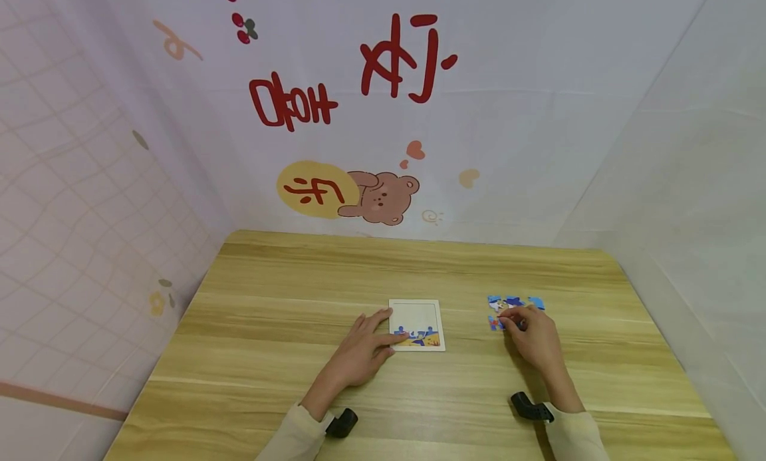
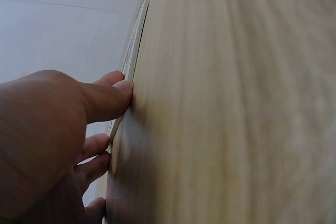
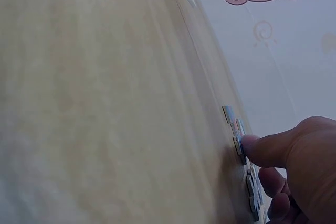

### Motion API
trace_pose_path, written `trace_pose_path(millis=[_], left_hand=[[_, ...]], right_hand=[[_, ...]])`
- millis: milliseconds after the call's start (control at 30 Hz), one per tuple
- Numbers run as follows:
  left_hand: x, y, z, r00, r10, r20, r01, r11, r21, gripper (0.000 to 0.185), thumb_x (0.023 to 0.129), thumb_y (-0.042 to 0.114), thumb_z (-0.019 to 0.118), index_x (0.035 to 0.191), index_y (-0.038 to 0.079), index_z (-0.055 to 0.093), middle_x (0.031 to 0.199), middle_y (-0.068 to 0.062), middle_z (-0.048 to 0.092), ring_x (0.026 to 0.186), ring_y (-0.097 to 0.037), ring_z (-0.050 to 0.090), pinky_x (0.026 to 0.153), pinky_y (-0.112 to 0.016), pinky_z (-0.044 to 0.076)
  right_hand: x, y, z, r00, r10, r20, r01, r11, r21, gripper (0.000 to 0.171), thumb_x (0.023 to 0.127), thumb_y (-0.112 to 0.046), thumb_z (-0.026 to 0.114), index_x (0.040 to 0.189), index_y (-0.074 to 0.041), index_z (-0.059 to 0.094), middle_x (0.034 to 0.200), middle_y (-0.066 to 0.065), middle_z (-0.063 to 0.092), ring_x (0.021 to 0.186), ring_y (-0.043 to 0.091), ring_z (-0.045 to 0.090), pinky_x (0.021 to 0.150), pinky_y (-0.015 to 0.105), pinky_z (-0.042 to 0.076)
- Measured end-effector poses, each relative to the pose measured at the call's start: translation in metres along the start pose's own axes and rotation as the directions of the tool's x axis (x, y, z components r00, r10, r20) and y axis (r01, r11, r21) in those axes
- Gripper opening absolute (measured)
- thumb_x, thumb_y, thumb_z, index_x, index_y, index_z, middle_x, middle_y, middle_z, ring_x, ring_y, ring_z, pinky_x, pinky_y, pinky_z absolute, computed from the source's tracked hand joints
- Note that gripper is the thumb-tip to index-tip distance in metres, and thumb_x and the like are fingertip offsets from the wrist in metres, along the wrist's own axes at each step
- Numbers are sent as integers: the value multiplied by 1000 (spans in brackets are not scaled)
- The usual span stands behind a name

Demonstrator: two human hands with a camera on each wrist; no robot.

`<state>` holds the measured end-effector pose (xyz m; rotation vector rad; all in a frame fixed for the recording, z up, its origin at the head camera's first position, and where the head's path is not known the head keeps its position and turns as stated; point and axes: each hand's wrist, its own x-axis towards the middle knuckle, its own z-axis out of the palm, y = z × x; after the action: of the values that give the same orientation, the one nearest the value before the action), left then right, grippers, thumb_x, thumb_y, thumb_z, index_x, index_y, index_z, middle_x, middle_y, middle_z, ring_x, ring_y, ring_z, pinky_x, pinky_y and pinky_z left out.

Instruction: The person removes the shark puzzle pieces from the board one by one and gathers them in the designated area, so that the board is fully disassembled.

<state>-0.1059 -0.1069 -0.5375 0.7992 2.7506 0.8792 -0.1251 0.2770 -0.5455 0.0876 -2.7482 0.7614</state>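
Here, right hand [image 1: 534, 339] curled over the loose puzzle pieces [image 1: 513, 303], thumb and finger pinching one piece [image 1: 498, 323] at the cluster's near-left edge — grip closed on it. Left hand [image 1: 362, 352] lying flat, grip released, straight fingers pressing the white puzzle tray's [image 1: 417, 313] left edge — tray mid-worktop, bottom row filled. Loose pieces well right of the tray on the wooden worktop [image 1: 287, 295]. Bear-printed backdrop [image 1: 383, 198] behind.

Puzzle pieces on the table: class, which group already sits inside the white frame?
The pieces along the frame's near edge, by the left hand. The loose pieces lie apart at the right hand.
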Motion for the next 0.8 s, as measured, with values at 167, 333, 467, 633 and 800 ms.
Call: trace_pose_path(millis=[167,333,467,633,800], left_hand=[[0,0,0,1000,-7,4,7,1000,5,38,103,28,61,141,33,64,168,-8,32,157,-28,28,130,-57,15],[0,1,0,1000,-3,0,3,1000,0,38,103,28,62,141,32,64,168,-8,33,157,-28,28,130,-57,15],[0,0,-1,1000,6,-2,-6,1000,-1,38,103,27,62,140,32,65,167,-9,33,157,-29,29,129,-58,15],[0,-1,0,1000,14,-3,-14,1000,9,38,103,26,62,140,32,65,167,-10,34,156,-30,29,129,-59,16],[1,-1,1,1000,-1,-9,1,1000,23,37,103,27,63,139,32,66,167,-9,34,156,-28,30,129,-58,16]], right_hand=[[0,1,2,1000,12,-2,-12,1000,0,6,93,-13,76,97,-12,79,83,4,63,68,13,46,59,26,36],[0,1,4,1000,17,1,-17,1000,5,5,93,-13,75,96,-12,79,85,6,66,70,15,49,60,27,37],[-1,1,4,1000,17,-6,-17,1000,4,5,93,-13,75,95,-12,79,84,6,66,70,16,49,60,27,37],[-2,-1,4,999,1,-39,-1,1000,7,4,93,-14,75,94,-11,79,79,3,63,69,15,48,59,27,36],[-3,-5,4,996,-28,-87,32,999,44,5,92,-14,77,95,-11,79,79,2,65,69,13,50,60,26,39]])
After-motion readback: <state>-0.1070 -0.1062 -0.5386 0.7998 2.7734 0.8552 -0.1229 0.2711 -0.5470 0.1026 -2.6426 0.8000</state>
